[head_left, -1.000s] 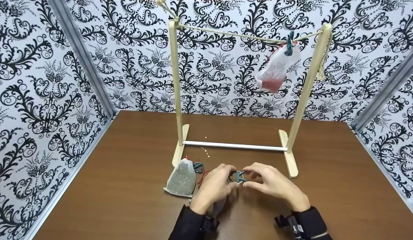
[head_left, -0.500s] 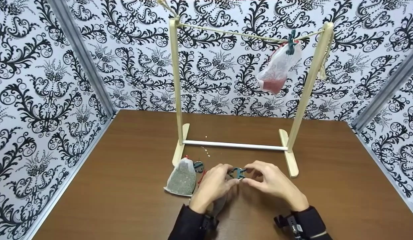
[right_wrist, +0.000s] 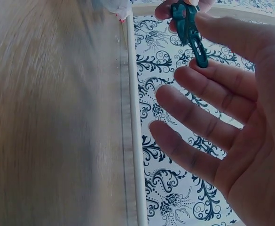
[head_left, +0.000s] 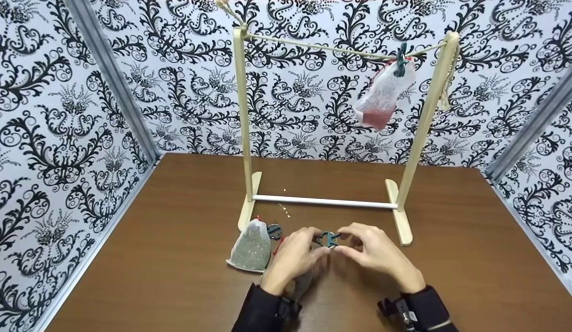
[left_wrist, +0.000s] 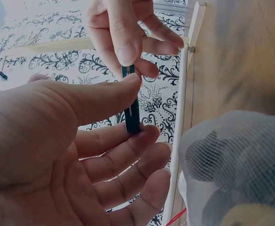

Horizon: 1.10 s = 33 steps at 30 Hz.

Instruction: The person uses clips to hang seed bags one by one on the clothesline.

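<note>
A pale mesh bag with grey-green filling (head_left: 252, 249) lies on the near left of the brown table (head_left: 175, 207), just in front of the rack's left post (head_left: 243, 115). Right of it sits a spare dark green clip (head_left: 274, 231), then a bit of red cord (head_left: 277, 246) beside the left hand (head_left: 293, 253). A second mesh bag, with dark and yellowish lumps (left_wrist: 236, 165), is partly hidden by the left wrist. Thumb and fingers of the left hand pinch one end of a green clip (head_left: 330, 239), held above the table at the near centre; the right hand (head_left: 376, 249) pinches the other end between thumb and finger, its remaining fingers apart. Far right, a bag with reddish filling (head_left: 383, 99) hangs from the rope (head_left: 313, 45) by a green peg (head_left: 400, 67), left of the right post (head_left: 426, 124).
</note>
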Tool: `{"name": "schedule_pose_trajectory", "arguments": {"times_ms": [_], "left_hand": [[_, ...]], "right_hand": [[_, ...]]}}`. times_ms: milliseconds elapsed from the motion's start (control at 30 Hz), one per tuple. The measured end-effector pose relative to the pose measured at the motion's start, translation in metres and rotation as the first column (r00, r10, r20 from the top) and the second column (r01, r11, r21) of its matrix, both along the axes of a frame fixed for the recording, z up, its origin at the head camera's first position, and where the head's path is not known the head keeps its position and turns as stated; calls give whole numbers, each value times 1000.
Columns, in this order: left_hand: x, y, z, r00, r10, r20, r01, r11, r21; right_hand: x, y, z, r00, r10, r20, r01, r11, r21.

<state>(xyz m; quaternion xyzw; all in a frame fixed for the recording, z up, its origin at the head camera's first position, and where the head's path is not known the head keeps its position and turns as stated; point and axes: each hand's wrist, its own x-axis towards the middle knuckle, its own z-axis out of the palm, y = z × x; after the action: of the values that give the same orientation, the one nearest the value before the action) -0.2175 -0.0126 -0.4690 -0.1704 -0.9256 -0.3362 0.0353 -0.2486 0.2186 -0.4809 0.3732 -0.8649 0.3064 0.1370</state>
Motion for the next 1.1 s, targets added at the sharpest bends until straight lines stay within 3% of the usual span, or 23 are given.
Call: {"name": "schedule_pose_trajectory", "arguments": {"times_ms": [433,1100], "left_hand": [[0,-3,0,999,-19,31,18,999,31],[0,-8,4,998,-50,41,47,997,65]], "right_hand": [[1,-2,-2,999,3,-51,-3,1000,10],[-1,-3,-3,998,7,-68,-7,1000,-5]]}}
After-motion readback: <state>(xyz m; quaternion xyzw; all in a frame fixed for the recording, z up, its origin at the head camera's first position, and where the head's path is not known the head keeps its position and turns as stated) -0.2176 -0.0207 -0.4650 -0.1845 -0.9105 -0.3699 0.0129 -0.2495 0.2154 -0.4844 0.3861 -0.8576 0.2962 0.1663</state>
